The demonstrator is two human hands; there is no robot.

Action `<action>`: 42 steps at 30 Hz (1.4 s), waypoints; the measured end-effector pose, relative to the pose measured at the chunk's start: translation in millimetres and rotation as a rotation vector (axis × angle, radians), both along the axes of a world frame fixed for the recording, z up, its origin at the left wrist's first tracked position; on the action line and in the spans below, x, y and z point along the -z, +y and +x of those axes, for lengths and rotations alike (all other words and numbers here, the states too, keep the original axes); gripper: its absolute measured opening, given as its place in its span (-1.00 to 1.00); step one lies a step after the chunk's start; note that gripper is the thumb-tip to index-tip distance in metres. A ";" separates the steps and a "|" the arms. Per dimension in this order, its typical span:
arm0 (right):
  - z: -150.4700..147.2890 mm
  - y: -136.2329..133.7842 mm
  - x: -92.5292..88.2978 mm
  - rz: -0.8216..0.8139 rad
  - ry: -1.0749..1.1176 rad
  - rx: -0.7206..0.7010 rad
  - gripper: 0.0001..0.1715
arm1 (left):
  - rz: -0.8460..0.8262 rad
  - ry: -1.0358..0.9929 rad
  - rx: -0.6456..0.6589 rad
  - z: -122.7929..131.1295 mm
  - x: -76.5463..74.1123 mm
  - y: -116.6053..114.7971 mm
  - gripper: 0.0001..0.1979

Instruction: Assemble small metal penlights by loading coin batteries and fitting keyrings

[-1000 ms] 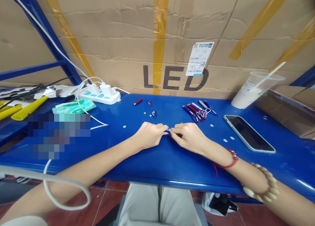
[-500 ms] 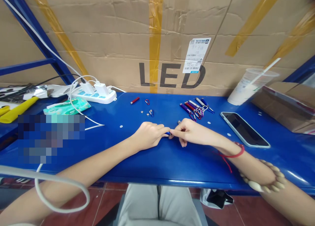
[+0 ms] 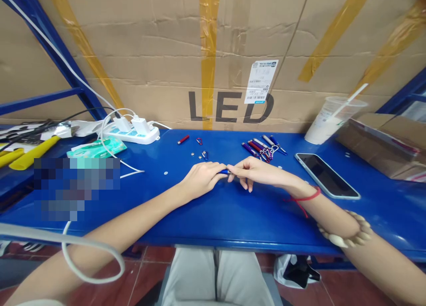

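The left arm [image 3: 133,228] slants in from the lower left, its wrist [image 3: 179,192] nearly straight, and the left hand [image 3: 201,177] lies back upward, fingers [image 3: 218,167] bent together over the thumb. From the lower right, the right arm [image 3: 329,212] angles inward to bring the right hand [image 3: 258,170] just beside it, the right thumb [image 3: 237,170] stretched toward the left fingertips (the lower fingers dangle, loosely curled).

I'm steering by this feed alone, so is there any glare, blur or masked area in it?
Head view: pale glare along the front edge of the blue table; same view: fine print on the shipping label too soft to read; same view: blue tube between left hand and right hand lacks crisp detail; same view: pixelated patch at left.
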State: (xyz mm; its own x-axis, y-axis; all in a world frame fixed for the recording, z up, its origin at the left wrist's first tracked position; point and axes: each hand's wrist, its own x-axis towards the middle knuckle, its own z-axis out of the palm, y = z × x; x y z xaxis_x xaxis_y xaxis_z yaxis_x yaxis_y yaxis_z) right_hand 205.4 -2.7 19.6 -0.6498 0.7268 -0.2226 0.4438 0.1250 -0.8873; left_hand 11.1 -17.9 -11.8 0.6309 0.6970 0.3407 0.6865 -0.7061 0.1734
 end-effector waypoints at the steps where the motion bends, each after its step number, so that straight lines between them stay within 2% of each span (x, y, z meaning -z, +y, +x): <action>1: 0.4 0.7 0.5 0.022 -0.013 -0.002 -0.35 | -0.019 -0.007 -0.006 0.5 0.1 0.7 -0.74; 5: 7.4 5.2 -6.3 0.151 -0.099 0.052 -0.45 | -0.058 -0.051 -0.110 -2.1 -2.9 5.7 -0.80; 7: 12.7 7.9 -12.1 0.348 -0.165 0.158 -0.51 | -0.078 -0.158 -0.170 -5.9 -7.8 8.0 -0.83; 10: 15.0 9.3 -13.6 0.754 -0.360 0.327 -0.56 | -0.163 -0.429 -0.148 -10.9 -17.2 7.5 -0.84; 11: 13.6 8.9 -11.4 0.840 -0.433 0.318 -0.62 | -0.193 -0.487 -0.125 -11.7 -19.8 6.4 -0.84; 13: 8.4 7.6 -4.4 0.840 -0.577 0.132 -0.63 | -0.218 -0.535 -0.092 -11.5 -22.7 3.9 -0.84; 14: 5.5 6.9 -0.9 0.863 -0.612 0.090 -0.60 | -0.214 -0.534 -0.086 -10.8 -22.8 2.9 -0.84; 18: -2.3 4.9 5.7 1.011 -0.664 0.078 -0.59 | -0.213 -0.400 -0.055 -5.2 -14.7 3.3 -0.84; 21: -3.7 3.4 6.2 1.032 -0.688 0.044 -0.61 | -0.212 -0.251 -0.049 -1.1 -7.2 5.6 -0.83; 26: -1.9 8.6 10.8 1.031 -0.662 0.043 -0.57 | -0.233 -0.213 -0.064 -0.6 -3.7 8.4 -0.80; 29: 4.7 15.8 8.3 0.976 -0.589 0.152 -0.53 | -0.237 -0.240 -0.089 -4.5 -4.2 12.1 -0.80; 31: 10.1 16.4 1.2 0.935 -0.475 0.203 -0.58 | -0.241 -0.277 -0.099 -8.2 -4.8 15.3 -0.80; 33: 12.3 9.8 -7.7 0.893 -0.291 0.112 -0.62 | -0.251 -0.323 -0.110 -12.1 -5.8 17.9 -0.79; 35: 8.9 -4.1 -14.3 0.790 -0.096 -0.106 -0.55 | -0.254 -0.351 -0.129 -15.2 -7.4 19.2 -0.77; 38: -4.6 -30.5 -12.4 0.618 -0.010 -0.343 -0.51 | -0.229 -0.360 -0.170 -17.4 -10.6 18.2 -0.76; 40: -14.2 -43.8 -3.6 0.600 -0.029 -0.406 -0.54 | -0.214 -0.371 -0.174 -17.4 -12.3 16.7 -0.77; 42: -21.0 -49.9 6.9 0.648 -0.011 -0.409 -0.71 | -0.216 -0.373 -0.145 -17.2 -12.6 15.8 -0.79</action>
State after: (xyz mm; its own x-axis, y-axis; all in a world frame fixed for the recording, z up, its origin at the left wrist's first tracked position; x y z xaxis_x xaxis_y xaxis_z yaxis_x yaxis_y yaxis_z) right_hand 184.4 -52.6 12.7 -0.8955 0.4161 0.1578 0.2588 0.7753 -0.5761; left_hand -6.1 -2.2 0.7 0.3830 0.8495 0.3630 0.6385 -0.5274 0.5605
